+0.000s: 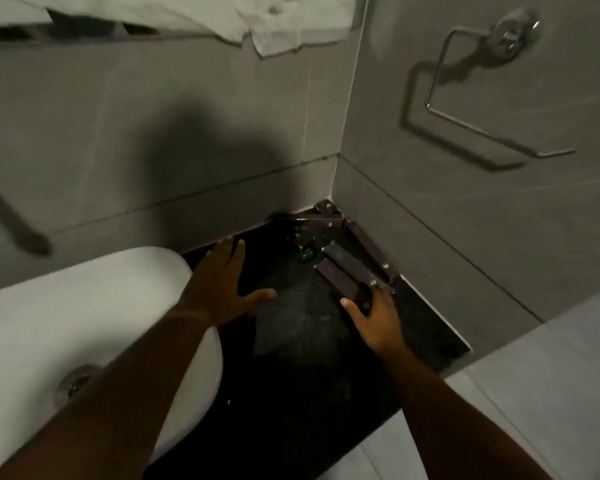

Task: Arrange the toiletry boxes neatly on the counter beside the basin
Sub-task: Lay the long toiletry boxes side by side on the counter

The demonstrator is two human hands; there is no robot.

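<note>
Head view looks down on a white basin [84, 317] beside a black counter [302, 358] set in a grey-tiled corner. Left hand [222, 289] lies flat, fingers spread, holding nothing. Right hand [374, 317] grips the near end of a dark toiletry box [340, 282]; more dark boxes [371, 251] lie along the wall.

No legible txt or labels; marks on boxes [343, 275] too blurred.
</note>
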